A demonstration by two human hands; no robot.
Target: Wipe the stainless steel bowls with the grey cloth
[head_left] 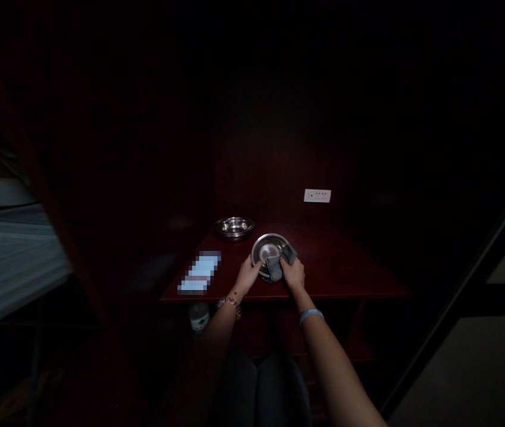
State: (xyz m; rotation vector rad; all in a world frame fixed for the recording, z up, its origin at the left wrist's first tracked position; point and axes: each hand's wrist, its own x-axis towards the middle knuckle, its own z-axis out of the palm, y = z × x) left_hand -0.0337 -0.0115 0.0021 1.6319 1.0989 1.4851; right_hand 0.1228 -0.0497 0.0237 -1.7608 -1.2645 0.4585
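Observation:
Tilted toward me above the desk's front part is a shiny metal bowl (pixel 266 251). My left hand (pixel 248 274) grips its left rim, thumb on the inside. A grey cloth (pixel 274 268) drapes over the bowl's lower right rim. My right hand (pixel 294 273) is closed on that cloth and presses it against the bowl, with the thumb inside the rim. Most fingers of both hands are hidden behind the bowl. Farther back on the left, more metal bowls (pixel 234 228) sit, apparently stacked.
The dark red desk (pixel 341 270) has a back wall with a white power socket (pixel 317 196). A pixelated bright rectangle (pixel 199 273) lies at the left. Below the desk edge stands a bottle (pixel 199 317). White slatted material (pixel 7 261) is at far left.

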